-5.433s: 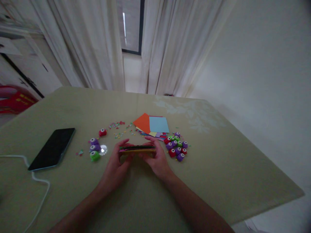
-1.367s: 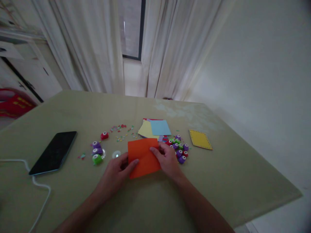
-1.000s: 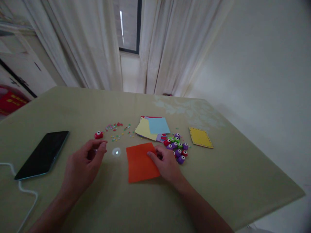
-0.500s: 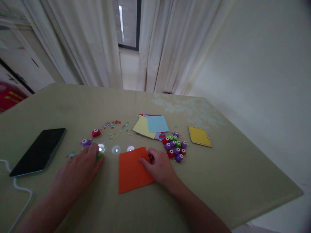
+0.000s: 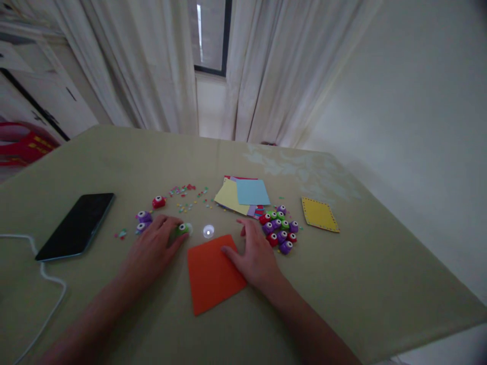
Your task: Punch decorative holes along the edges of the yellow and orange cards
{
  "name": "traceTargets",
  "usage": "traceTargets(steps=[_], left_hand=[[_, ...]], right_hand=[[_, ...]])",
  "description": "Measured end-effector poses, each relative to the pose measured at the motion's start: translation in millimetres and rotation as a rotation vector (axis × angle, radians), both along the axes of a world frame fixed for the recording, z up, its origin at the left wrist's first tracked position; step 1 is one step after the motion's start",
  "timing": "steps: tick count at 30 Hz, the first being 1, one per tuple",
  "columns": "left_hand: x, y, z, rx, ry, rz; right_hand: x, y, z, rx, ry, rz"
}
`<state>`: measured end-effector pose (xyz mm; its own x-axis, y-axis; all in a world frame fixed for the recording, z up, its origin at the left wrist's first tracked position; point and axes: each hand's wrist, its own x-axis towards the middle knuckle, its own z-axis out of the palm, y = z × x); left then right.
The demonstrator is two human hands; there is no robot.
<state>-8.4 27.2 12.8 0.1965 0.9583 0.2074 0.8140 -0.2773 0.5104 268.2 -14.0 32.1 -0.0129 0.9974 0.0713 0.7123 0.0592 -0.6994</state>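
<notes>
My left hand (image 5: 155,247) has its thumb and fingers closed round a small green one-eyed toy figure (image 5: 181,229), low over the table. A round shiny spot (image 5: 208,231), perhaps a clear disc, shows to the right of it. My right hand (image 5: 259,256) is open, its thumb lying on an orange square sheet (image 5: 213,276) and its index finger stretched away from it. The sheet lies flat in front of me. Behind my left hand are two purple one-eyed figures (image 5: 143,217) and a red one (image 5: 159,202).
Several red, green and purple figures (image 5: 281,224) cluster right of my right hand. Coloured cards (image 5: 252,192) lie stacked behind, a yellow square (image 5: 320,214) farther right. Small confetti pieces (image 5: 186,207) are scattered. A dark tablet (image 5: 76,225) with a white cable (image 5: 57,280) lies left.
My left hand has moved right with the green figure, uncovering a second purple figure. My right hand's fingers have spread away from the orange sheet's edge. The view has shifted slightly.
</notes>
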Motion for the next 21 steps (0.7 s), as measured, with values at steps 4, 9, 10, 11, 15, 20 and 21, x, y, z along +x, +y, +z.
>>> traceTargets(steps=[4,9,10,11,15,20,21], left_hand=[[21.6,-17.2,0.9,0.001,-0.239,-0.193],[47.3,-47.3,-8.3,0.027,-0.351,-0.360],[48.5,-49.5,-10.2,0.016,-0.342,-0.316],[48.4,-50.1,-11.5,0.006,-0.321,-0.264],[41.8,-43.1,-13.1,0.045,-0.131,-0.257],[33.6,-37.1,-16.6,-0.033,-0.055,-0.298],[31.7,-36.2,-17.2,-0.075,-0.084,-0.277]], right_hand=[[-9.9,-8.5,2.7,-0.022,0.345,0.077],[-20.1,-15.1,2.6,-0.210,0.701,0.251],[-19.8,-14.0,1.6,-0.214,0.732,0.235],[-18.6,-11.9,0.5,-0.217,0.767,0.195],[-8.1,1.5,-2.6,-0.198,0.967,-0.027],[1.0,11.8,-1.2,-0.244,1.241,-0.139],[1.2,12.0,-0.7,-0.260,1.277,-0.145]])
